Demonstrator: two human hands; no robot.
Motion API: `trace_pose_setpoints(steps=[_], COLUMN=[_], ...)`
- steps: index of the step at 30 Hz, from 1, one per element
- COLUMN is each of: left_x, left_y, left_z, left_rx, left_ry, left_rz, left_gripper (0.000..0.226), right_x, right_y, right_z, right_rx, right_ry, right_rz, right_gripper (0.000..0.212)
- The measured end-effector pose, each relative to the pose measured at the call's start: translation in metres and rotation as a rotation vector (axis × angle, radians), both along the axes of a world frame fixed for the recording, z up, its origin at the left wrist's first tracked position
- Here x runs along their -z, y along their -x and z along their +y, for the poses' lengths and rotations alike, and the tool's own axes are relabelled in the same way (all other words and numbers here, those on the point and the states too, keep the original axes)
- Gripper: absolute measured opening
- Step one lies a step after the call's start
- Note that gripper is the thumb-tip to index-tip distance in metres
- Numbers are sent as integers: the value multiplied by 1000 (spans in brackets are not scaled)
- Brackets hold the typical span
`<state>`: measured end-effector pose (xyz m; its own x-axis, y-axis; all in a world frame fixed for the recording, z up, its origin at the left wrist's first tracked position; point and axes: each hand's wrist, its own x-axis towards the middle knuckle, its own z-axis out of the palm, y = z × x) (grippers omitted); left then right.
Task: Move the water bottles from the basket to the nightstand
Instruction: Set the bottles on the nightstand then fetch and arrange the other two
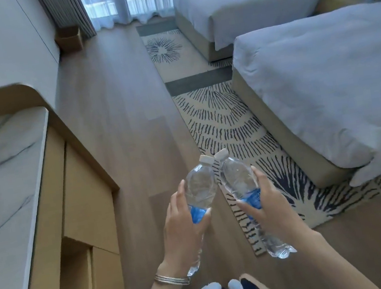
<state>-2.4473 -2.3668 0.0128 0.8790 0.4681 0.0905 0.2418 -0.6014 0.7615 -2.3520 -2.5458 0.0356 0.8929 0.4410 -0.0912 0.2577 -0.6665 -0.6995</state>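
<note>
From the head view, both your forearms reach forward from the bottom edge and angle in toward each other, with thin bangles (172, 280) on your left wrist. Your left hand (185, 227) and right hand (268, 209) are held side by side over the wooden floor (116, 106).

The left bottle (200, 187) runs lengthwise away from you, cap forward and leaning right. The right bottle (238, 179) mirrors it, cap forward and leaning left. The two white caps meet at the tips while the bases spread apart toward your body.

Each hand is clamped around its bottle at the blue label, fingers curled under and one digit lying up along the outer side.

The nightstand (334, 0) sits well apart, at upper right between the two beds (323, 78); what stands on it is too blurred to make out.
</note>
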Motion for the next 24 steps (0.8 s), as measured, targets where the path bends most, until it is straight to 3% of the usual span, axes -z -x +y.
trace_pose_setpoints(steps=[8, 18, 24], left_x=[22, -12, -12], left_y=[-108, -326, -417], left_z=[24, 59, 76], left_rx=[42, 39, 1], left_ry=[44, -16, 57], left_rz=[60, 21, 29], left_gripper=[82, 85, 89], right_x=[21, -10, -18], right_y=[-96, -318, -413], right_z=[20, 58, 75], right_rx=[67, 35, -2], right_ry=[6, 3, 31], right_rz=[55, 17, -17], right_gripper=[89, 88, 84])
